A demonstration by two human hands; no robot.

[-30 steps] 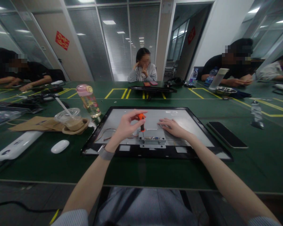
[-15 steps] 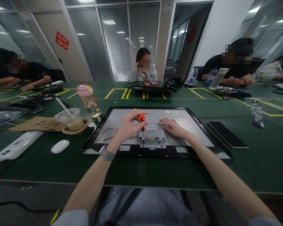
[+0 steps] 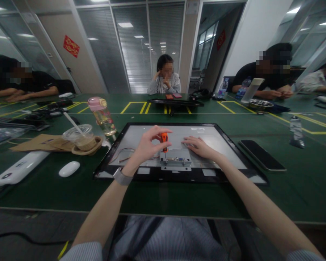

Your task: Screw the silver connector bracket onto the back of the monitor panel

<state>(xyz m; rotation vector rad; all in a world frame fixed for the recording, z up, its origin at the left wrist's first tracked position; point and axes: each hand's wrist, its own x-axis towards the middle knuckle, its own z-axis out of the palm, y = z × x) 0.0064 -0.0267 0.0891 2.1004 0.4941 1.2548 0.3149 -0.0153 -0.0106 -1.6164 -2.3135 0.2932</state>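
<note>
My left hand (image 3: 151, 143) grips an orange-and-black screwdriver (image 3: 164, 140) by its handle, thumb and fingers around it. The screwdriver stands upright, its tip down at the left end of a metal bracket (image 3: 176, 165) with connector ports. That bracket sits near the front edge of a flat display panel (image 3: 206, 136) with a black frame, lying on the table. My right hand (image 3: 197, 146) rests flat on the panel behind the bracket's right side, fingers spread. Thin cables (image 3: 122, 154) lie on the panel's left part.
Left of the panel are a pink-lidded bottle (image 3: 101, 116), a plastic cup (image 3: 83, 137), a white mouse-like object (image 3: 69, 169) and a long white device (image 3: 20, 168). At right lies a phone (image 3: 261, 155). Several people sit around the green table (image 3: 163, 199).
The screwdriver's handle has turned slightly and shifted a little to the right in my left hand. My right hand stays in place.
</note>
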